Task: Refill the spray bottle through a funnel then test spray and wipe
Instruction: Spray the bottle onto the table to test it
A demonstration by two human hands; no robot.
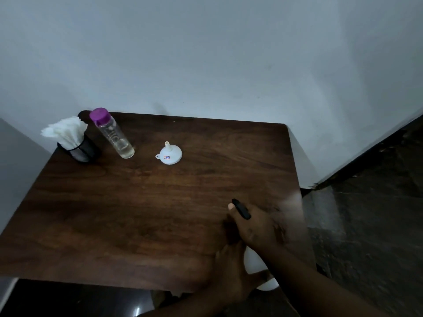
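At the table's back left stood tissues point(65, 131), then the purple-capped water bottle point(112, 133) and funnel point(170, 153). Nearer, my left hand point(231, 266) wrapped the white spray bottle point(254, 259) body; my right hand point(261, 225) closed over its black head point(241, 209). Light, smooth plastic, probably slippery; best gripped around the body.

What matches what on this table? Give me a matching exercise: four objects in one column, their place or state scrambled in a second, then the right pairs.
Objects:
1. funnel
2. purple-capped bottle
3. tissues
4. spray bottle

States:
A. held in both hands at the near edge
B. standing in a dark holder
C. upside down, spout up
D. capped, a little clear liquid inside

Pairs: 1-C, 2-D, 3-B, 4-A
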